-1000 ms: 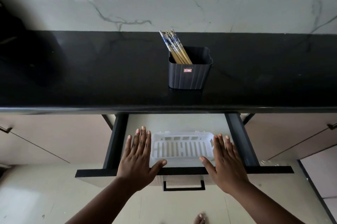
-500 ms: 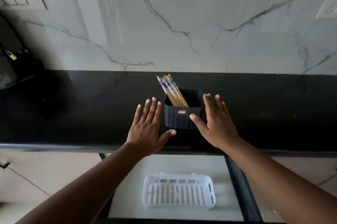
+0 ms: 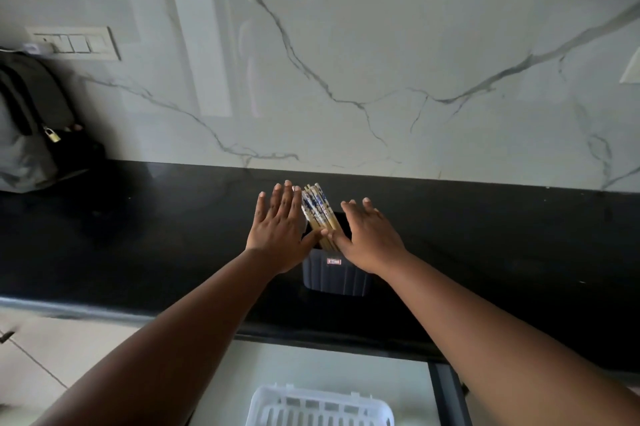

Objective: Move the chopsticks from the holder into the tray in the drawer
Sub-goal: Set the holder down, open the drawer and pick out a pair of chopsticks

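Several bamboo chopsticks (image 3: 318,211) with blue-and-white tops stand leaning left in a dark ribbed holder (image 3: 336,276) on the black counter (image 3: 156,235). My left hand (image 3: 279,231) is flat with straight fingers just left of the chopsticks, its thumb reaching to their shafts. My right hand (image 3: 367,235) is spread over the holder's right side, thumb tip touching the shafts from the right. Neither hand is curled round them. A white slotted tray (image 3: 320,406) lies in the open drawer (image 3: 446,391) below the counter edge.
A grey backpack (image 3: 27,120) with a small padlock leans against the marble wall at the counter's far left. A switch plate (image 3: 74,43) is on the wall above it. Cabinet fronts flank the drawer.
Both hands rose from the drawer front to the counter, then closed in from either side of the holder until the thumbs meet at the chopsticks. The view tilted upward.
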Motion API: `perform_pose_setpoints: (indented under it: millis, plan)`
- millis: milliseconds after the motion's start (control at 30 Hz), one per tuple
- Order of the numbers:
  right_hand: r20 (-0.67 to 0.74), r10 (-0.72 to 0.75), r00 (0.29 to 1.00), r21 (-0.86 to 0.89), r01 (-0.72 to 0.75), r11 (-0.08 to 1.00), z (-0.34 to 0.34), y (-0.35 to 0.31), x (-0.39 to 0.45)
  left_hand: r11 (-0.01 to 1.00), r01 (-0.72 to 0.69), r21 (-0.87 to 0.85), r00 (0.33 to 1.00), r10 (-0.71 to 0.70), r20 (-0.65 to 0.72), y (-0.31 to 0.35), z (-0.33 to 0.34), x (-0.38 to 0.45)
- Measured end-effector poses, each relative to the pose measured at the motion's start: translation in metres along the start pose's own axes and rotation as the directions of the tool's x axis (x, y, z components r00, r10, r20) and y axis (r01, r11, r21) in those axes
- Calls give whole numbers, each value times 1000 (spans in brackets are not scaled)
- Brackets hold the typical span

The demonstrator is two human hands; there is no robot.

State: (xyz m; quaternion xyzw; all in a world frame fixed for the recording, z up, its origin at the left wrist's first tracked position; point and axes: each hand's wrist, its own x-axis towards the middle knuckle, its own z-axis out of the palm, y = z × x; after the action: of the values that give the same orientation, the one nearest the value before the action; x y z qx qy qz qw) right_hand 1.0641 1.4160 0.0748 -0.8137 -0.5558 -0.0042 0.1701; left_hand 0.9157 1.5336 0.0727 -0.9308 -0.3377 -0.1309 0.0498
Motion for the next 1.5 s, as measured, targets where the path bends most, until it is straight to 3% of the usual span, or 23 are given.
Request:
perform_pose_setpoints:
  millis: [133, 433, 600, 967, 1167, 1500]
  plan:
    - [1, 91, 996, 76, -91, 993, -3, -9, 9, 998, 32, -46, 998, -29, 53, -6, 1, 10]
    - [59, 347, 936, 101, -351, 931, -14, -37, 21, 989, -85, -118, 992, 96, 88, -17, 3, 28]
    - [29, 414, 910, 114, -414, 903, -13, -46, 24, 943, 26, -332, 991, 20, 134, -17, 5, 37]
    - [120, 461, 879, 209, -476, 854, 3, -20, 43, 757, 254, -601, 959, -117, 259, -11, 23, 52]
    - [306, 441, 844, 286, -523, 803, 15, -4, 55, 580, 326, -746, 943, -151, 295, -4, 29, 56]
    - [351, 443, 825, 466, -564, 682, 25, 9, 64, 548, 342, -764, 939, -170, 299, -1, 42, 57]
